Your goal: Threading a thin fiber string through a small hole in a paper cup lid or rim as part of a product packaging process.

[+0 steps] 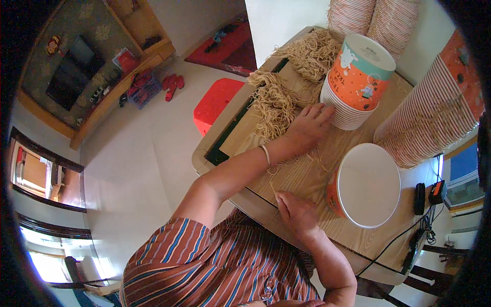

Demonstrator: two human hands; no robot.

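Observation:
My left hand [308, 125] lies palm down with fingers spread on a heap of pale dry noodles [273, 105], its fingertips against the base of a stack of orange and teal paper bowls [358, 77]. A thin bracelet sits on that wrist. More noodles [312, 51] are piled farther back. They lie on a wooden board [243, 138] on the wood-grain table [302, 176]. My right hand [296, 212] rests at the table's front edge, fingers drawn together, with nothing visible in it. Just right of it stands an orange paper tub with a white lid [369, 184].
A long stack of nested paper cups [429, 117] lies on its side at the right, with more stacks [373, 18] at the back. A black cable and small devices [432, 194] sit at the table's right end. A red stool [217, 102] stands on the floor.

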